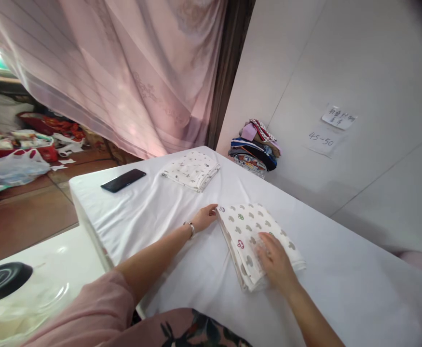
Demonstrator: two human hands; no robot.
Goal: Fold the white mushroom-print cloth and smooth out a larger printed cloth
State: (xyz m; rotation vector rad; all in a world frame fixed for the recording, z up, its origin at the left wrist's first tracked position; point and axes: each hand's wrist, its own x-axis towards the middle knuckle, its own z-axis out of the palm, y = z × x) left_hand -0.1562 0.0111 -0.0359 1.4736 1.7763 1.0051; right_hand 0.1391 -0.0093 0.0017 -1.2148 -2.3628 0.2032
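A folded white cloth (247, 222) printed with grey mushroom shapes and a few coloured ones lies on the white-covered table (142, 236) in front of me. At its far left corner, my left hand (204, 218) pinches the edge between closed fingers; a bracelet circles that wrist. My right hand (274, 258) rests on top of the cloth toward its near right side, fingers stretched out and slightly blurred. Farther back, a second folded white cloth (191, 171) with small dark prints lies apart from both hands.
A black phone (124, 180) lies near the table's left edge. Behind the table, folded clothes (254, 147) are stacked by the white wall. A pink curtain (142, 72) hangs at the back. A glass lid with a black knob (4, 281) is at lower left; bags (19, 166) sit on the floor.
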